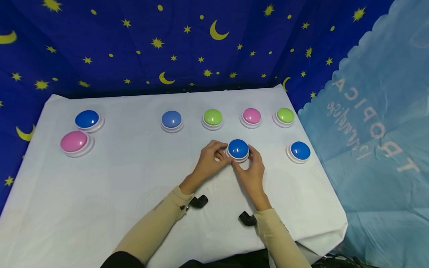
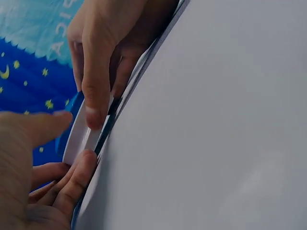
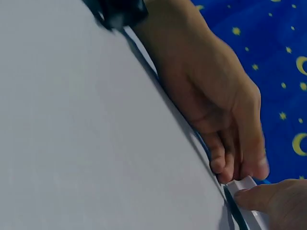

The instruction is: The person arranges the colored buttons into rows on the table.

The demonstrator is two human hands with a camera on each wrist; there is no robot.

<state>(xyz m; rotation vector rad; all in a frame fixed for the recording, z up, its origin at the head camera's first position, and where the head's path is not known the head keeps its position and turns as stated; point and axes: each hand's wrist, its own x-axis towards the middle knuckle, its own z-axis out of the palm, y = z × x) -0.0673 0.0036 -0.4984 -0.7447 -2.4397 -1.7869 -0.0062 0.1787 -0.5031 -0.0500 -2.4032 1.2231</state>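
A dome-topped blue push button on a round white base sits between both hands near the middle of the table. From its left side, my left hand holds the base with fingers and thumb. My right hand grips the right and near sides, its thumb at the front edge. In the left wrist view, the left hand's fingers touch the white rim while its thumb reaches over toward the dome. The right thumb presses the white base in the right wrist view, where most of the button is out of frame.
Behind stand a light blue button, a green button, a pink button and another green button. A blue button lies right; a dark blue button and pink button lie far left on the white-covered table.
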